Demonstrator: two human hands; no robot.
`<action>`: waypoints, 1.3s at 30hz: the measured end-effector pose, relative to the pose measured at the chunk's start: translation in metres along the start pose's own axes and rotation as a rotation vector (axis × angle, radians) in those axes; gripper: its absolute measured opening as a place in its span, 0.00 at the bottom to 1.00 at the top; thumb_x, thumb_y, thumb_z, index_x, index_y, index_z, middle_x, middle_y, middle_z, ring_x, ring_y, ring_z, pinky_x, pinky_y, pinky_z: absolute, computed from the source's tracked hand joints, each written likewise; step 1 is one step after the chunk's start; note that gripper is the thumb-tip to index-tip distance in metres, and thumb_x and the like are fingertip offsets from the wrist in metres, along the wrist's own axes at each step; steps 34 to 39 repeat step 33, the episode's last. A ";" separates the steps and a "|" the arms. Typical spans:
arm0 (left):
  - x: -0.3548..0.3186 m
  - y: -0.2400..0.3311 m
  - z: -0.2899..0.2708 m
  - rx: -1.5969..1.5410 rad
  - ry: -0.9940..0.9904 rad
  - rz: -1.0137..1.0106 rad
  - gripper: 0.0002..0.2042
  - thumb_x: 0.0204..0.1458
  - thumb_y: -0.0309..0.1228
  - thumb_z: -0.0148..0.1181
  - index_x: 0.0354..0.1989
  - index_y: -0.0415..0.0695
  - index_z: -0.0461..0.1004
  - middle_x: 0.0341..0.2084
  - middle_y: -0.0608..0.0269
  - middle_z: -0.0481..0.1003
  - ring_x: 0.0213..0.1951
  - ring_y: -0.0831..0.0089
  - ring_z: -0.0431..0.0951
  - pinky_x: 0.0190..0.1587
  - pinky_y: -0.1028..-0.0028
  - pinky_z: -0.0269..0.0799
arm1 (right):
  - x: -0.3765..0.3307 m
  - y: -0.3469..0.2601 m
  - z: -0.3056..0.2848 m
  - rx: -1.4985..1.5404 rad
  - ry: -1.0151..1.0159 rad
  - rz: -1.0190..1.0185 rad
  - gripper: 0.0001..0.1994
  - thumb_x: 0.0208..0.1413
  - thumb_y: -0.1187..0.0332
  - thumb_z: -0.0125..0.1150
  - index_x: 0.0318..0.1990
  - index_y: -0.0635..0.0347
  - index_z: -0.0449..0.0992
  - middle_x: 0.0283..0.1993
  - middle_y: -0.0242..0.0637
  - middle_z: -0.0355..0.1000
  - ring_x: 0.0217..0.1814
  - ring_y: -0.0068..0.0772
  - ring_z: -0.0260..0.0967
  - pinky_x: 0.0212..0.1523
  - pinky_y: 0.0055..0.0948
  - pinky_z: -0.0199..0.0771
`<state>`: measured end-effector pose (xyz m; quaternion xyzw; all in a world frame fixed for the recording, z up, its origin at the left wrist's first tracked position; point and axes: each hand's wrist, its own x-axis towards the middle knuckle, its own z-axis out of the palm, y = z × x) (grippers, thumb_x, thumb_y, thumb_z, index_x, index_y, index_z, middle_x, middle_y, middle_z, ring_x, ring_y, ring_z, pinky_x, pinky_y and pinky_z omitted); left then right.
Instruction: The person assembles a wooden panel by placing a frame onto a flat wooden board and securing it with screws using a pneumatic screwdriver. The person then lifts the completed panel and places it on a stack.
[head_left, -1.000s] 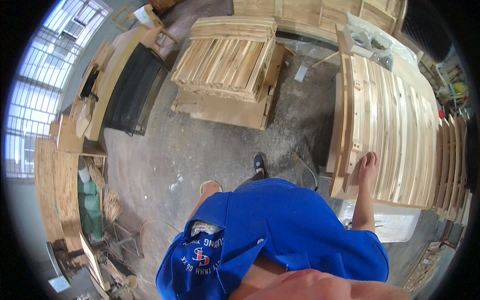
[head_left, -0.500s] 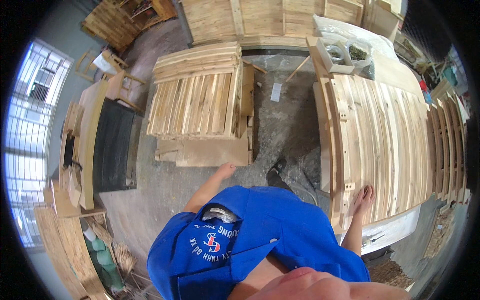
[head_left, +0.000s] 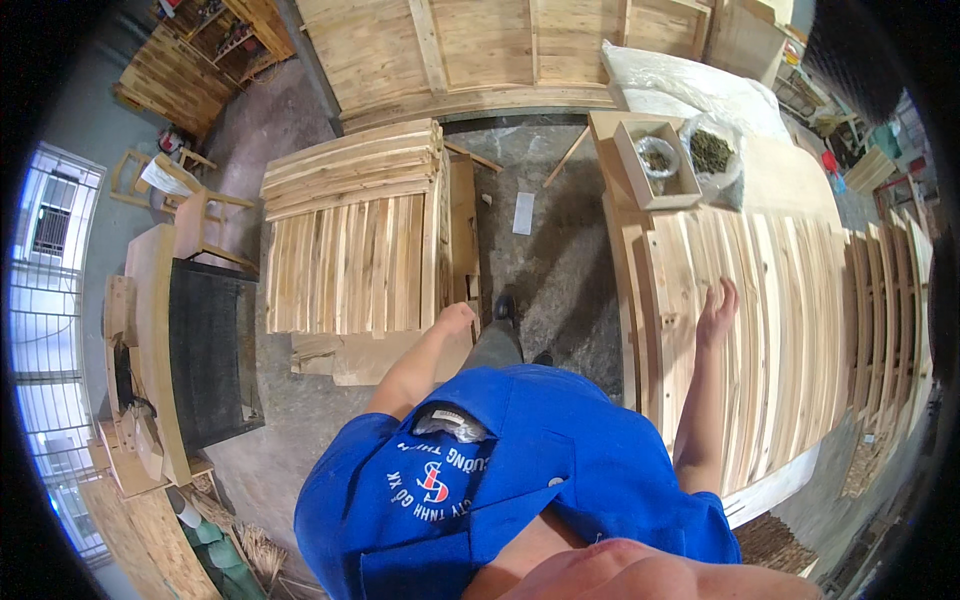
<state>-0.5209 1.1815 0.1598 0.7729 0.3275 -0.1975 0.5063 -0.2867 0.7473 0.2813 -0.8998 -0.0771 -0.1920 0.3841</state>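
Observation:
My right hand (head_left: 717,312) is open over the slatted wooden panel (head_left: 770,345) on the right, its fingers apart and pointing away from me. Whether its palm touches the wood I cannot tell. My left hand (head_left: 457,318) is closed beside the near right corner of a tall stack of slatted boards (head_left: 345,265). Anything inside those fingers is hidden. At the far end of the right-hand panel sit a shallow open box (head_left: 655,192) with a small clear bag in it and a larger plastic bag (head_left: 710,155) of small greenish-brown pieces.
A large framed plywood panel (head_left: 480,60) stands across the back. Upright boards (head_left: 885,310) line the right side. On the left are a dark panel (head_left: 210,350) with a pale edge and a wooden chair (head_left: 205,225). A white slip (head_left: 523,213) lies on the floor between the stacks.
I have stepped forward between the stacks. My right hand has moved farther along the panel, its fingers now spread. My left hand stays closed and is now nearer the left stack.

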 end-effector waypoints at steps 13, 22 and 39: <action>0.247 0.035 -0.171 -1.141 0.310 -0.328 0.07 0.53 0.35 0.49 0.36 0.46 0.66 0.25 0.65 0.72 0.22 0.78 0.70 0.26 0.76 0.69 | 0.085 -0.043 0.177 -0.522 -0.254 0.071 0.28 0.56 0.53 0.42 0.58 0.64 0.57 0.63 0.50 0.51 0.66 0.50 0.45 0.62 0.47 0.41; 0.408 0.039 -0.240 -1.567 0.540 -0.427 0.17 0.51 0.37 0.54 0.44 0.40 0.62 0.35 0.57 0.69 0.34 0.66 0.71 0.37 0.66 0.70 | 0.081 -0.039 0.183 -0.707 -0.231 0.186 0.38 0.55 0.40 0.32 0.62 0.65 0.49 0.63 0.56 0.46 0.66 0.56 0.40 0.62 0.50 0.38; 0.482 0.023 -0.254 -1.645 0.661 -0.631 0.24 0.48 0.38 0.56 0.52 0.47 0.56 0.48 0.59 0.61 0.48 0.60 0.65 0.48 0.56 0.66 | 0.079 -0.028 0.184 -0.792 -0.395 0.326 0.40 0.55 0.38 0.22 0.63 0.67 0.45 0.66 0.61 0.36 0.68 0.61 0.30 0.66 0.51 0.28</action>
